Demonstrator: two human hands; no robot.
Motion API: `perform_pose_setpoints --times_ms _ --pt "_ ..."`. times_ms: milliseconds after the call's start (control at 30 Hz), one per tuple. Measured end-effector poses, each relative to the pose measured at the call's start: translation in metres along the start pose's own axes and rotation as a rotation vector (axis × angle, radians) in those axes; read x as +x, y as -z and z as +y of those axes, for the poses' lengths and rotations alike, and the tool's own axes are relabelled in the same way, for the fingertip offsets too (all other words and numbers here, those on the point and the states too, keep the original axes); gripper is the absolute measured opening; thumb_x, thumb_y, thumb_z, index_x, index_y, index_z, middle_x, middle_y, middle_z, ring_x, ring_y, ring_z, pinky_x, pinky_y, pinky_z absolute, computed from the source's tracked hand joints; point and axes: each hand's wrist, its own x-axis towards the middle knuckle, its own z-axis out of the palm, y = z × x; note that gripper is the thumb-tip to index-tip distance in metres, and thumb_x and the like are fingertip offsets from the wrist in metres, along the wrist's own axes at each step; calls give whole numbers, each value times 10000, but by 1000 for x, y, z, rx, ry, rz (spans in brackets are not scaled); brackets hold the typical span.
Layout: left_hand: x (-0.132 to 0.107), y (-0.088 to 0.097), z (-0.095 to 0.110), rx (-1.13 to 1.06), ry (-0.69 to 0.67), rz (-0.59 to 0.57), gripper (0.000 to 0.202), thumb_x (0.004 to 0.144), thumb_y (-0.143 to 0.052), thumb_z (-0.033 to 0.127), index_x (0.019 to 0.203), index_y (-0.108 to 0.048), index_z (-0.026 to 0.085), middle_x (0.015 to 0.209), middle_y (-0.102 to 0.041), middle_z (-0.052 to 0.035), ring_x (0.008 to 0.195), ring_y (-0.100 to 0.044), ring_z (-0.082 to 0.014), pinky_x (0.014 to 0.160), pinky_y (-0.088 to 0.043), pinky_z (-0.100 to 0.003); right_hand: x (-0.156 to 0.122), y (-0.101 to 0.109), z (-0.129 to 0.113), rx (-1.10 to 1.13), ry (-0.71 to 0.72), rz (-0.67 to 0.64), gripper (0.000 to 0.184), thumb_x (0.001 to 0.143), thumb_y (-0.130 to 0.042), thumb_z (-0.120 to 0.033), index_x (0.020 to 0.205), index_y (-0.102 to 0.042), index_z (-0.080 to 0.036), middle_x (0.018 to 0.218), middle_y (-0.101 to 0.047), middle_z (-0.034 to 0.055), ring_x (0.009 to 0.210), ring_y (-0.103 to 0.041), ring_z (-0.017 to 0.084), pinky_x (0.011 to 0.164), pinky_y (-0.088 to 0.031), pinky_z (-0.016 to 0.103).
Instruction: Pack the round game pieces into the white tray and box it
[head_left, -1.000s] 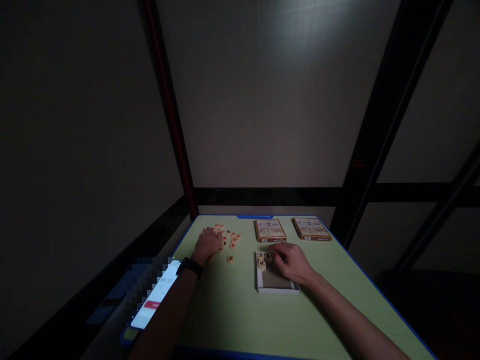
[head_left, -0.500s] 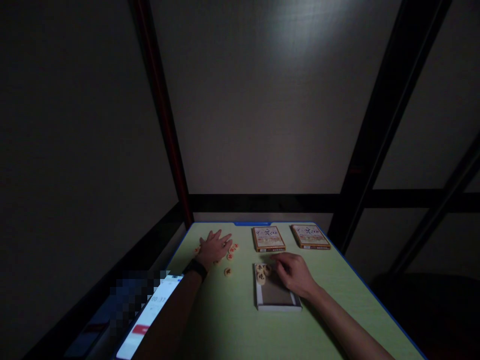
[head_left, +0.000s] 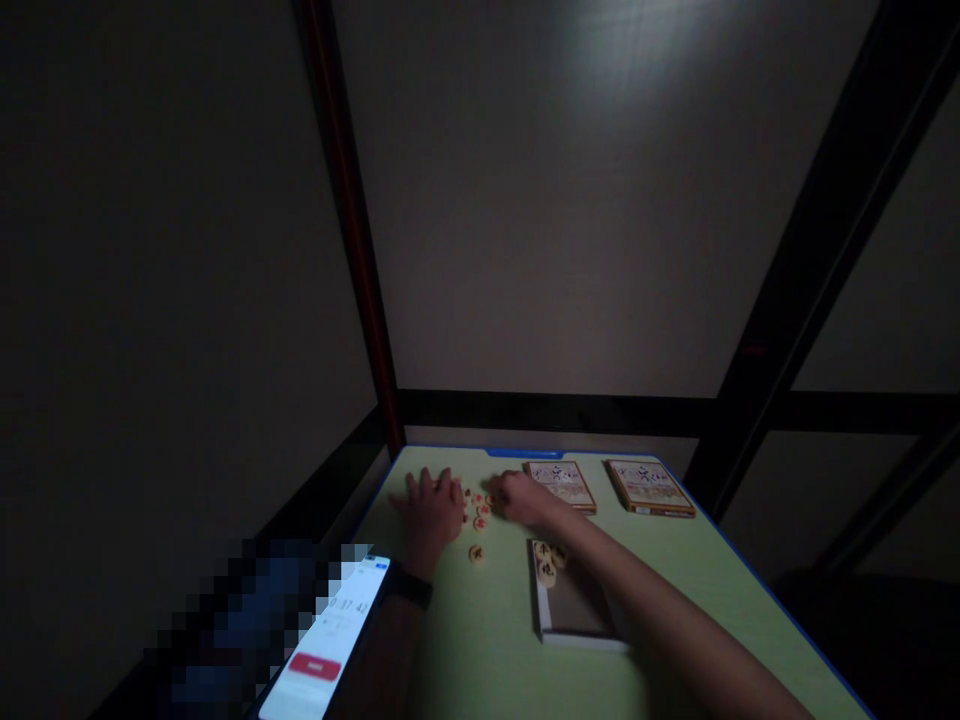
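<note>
Several round Chinese chess pieces [head_left: 480, 523] with red and dark characters lie loosely grouped toward the back left of the table. My left hand [head_left: 433, 512], wearing a dark wristband, rests at their left side with its fingers spread. Right of the group is my right hand [head_left: 519, 498], its fingers curled down by the pieces; what they grip is hidden. A single dark-marked Chinese chess piece [head_left: 476, 553] lies nearer to me. My right forearm passes over a shallow open box [head_left: 577, 605], where three pieces [head_left: 547, 571] with dark characters sit in the far left corner.
Two closed boxes with printed lids, a middle one [head_left: 576, 487] and a right one [head_left: 652, 486], lie along the back of the green table [head_left: 495, 650]. A lit phone [head_left: 326, 640] with a running timer stands at the left edge. A wall [head_left: 555, 250] rises behind.
My right hand has moved from above the open box leftward and away from me to the loose pieces. My left hand has shifted left, uncovering more of them. The view has turned slightly.
</note>
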Motion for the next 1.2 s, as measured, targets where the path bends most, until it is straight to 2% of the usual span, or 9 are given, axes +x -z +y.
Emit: perform_pose_setpoints --times_ms 100,267,467,567,700,767,967,1133,1200 --pt "-2 0 -3 -12 44 -42 493 989 -318 405 1415 -535 287 1510 -461 -163 1395 -332 -479 1000 -284 -785 19 -7 0 -8 23 -36 319 799 -552 -98 1047 -746 -144 1071 -747 148 1002 -680 255 823 -471 276" --pt "-6 -1 -3 -11 -14 -95 488 989 -319 370 1420 -528 277 1515 -467 -131 1385 -381 -431 1042 -350 -684 32 -16 0 -2 72 -82 278 786 -530 -69 902 -761 -169 955 -769 93 917 -685 216 774 -457 245" --pt "-6 -9 -3 3 -35 -31 483 992 -318 350 1406 -546 249 1507 -481 -129 1379 -406 -406 1075 -346 -635 41 -21 6 47 79 -90 308 754 -524 -53 874 -769 -196 889 -774 30 837 -684 173 752 -450 215" --pt "-6 -12 -3 3 -43 -9 486 992 -316 339 1403 -553 236 1502 -484 -137 1381 -402 -404 1081 -339 -631 49 -19 12 57 39 -66 346 746 -519 -58 960 -767 -169 910 -775 60 840 -694 195 743 -467 237" --pt "-6 -13 -3 -6 -45 18 481 993 -309 323 1385 -569 223 1482 -503 -150 1377 -413 -380 1096 -330 -618 65 -20 12 71 32 -19 503 776 -501 -71 1234 -683 -171 1188 -724 100 1045 -669 213 861 -471 259" --pt "-6 -13 -3 -5 -45 36 476 995 -307 316 1373 -577 209 1467 -517 -158 1368 -428 -366 1101 -334 -603 73 -22 8 76 50 -24 515 784 -494 -71 1254 -674 -177 1240 -704 96 1090 -652 207 890 -463 254" --pt "-6 -17 -6 -1 -62 84 472 998 -293 296 1320 -608 154 1396 -570 -168 1325 -463 -352 1098 -353 -559 87 -30 1 75 92 -68 371 720 -517 -44 953 -774 -174 973 -771 47 916 -678 189 789 -460 221" --pt "-5 -18 -7 -1 -85 113 440 989 -314 281 1278 -621 155 1299 -627 -157 1265 -492 -332 1059 -380 -523 87 -30 5 76 84 -73 352 724 -531 -59 938 -784 -176 885 -775 34 818 -683 178 724 -457 213" --pt "-5 -18 -7 -3 -82 120 422 984 -323 274 1232 -641 149 1229 -652 -163 1215 -519 -320 1029 -400 -502 88 -29 6 74 83 -61 380 745 -520 -66 1005 -780 -165 923 -777 52 845 -689 188 750 -465 221"
